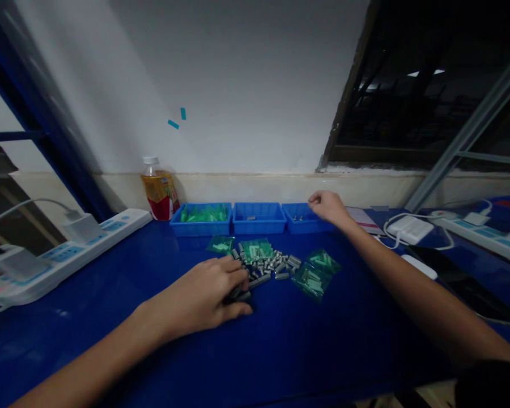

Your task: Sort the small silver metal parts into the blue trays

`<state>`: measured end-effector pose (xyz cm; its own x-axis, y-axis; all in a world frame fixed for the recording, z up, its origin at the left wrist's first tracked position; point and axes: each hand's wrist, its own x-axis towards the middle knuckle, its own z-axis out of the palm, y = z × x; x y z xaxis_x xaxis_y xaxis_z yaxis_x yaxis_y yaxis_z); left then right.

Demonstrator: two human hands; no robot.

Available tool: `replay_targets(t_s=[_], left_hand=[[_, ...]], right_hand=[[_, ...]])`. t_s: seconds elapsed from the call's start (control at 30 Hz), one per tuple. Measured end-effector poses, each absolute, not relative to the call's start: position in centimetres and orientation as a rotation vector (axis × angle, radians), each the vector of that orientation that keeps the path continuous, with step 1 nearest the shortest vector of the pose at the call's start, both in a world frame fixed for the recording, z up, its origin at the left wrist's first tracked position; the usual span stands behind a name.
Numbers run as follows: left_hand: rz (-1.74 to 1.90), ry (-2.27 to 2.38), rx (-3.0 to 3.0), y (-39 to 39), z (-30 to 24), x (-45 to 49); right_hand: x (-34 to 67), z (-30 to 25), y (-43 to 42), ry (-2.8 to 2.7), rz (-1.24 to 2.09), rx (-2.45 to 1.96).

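Observation:
My left hand (pixel 215 290) rests on the blue table at the left edge of a pile of small grey metal cylinders (pixel 276 264). Its fingers curve over some of them, and the thumb is held apart. My right hand (pixel 326 206) is above the right blue tray (pixel 306 225), with thumb and fingertips pinched together; whatever they hold is too small to make out. A few small metal pieces (pixel 298 217) lie in that tray. Green-tinted clear bags (pixel 312 281) with pieces inside lie right of the pile, and another green bag (pixel 257 249) lies on it.
The middle blue tray (pixel 259 226) contains one small grey piece; the left blue tray (pixel 200 229) holds green bags. Behind stands a drink bottle (pixel 158 190). White power strips (pixel 72 255) lie left and right. A dark tablet-like slab (pixel 463 283) and white chargers with cables (pixel 410 229) lie rightward.

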<state>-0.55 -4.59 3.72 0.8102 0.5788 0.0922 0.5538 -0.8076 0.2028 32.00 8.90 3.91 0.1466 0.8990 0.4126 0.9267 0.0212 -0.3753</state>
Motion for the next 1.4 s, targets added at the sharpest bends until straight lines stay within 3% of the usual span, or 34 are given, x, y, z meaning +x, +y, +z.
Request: replay_targets(t_s=[0.2, 0.5, 0.6, 0.83, 1.0, 1.4], left_hand=[[0.103, 0.962, 2.801, -4.5, 3.0, -0.4], [0.161, 0.988, 2.676, -4.5, 2.8, 0.0], [0.305, 0.951, 2.532, -4.1, 2.4, 0.1], [0.616, 0.967, 2.265, -3.8, 1.6, 0.9], [0.724, 0.963, 2.1, -4.8, 0.5, 2.0], [0.747, 0.904, 2.065, -5.6, 0.5, 2.5]], right_hand=[[32.1, 4.2, 12.2, -2.144, -0.022, -2.339], [31.7, 3.6, 13.1, -2.201, -0.006, -2.361], [30.6, 4.6, 10.4, -2.12, -0.064, -2.144], [25.0, 3.2, -2.8, -2.256, -0.014, -1.103], [22.7, 0.2, -7.5, -2.288, -0.057, -0.939], [21.6, -0.5, -7.4, -2.295, 0.092, -0.898]])
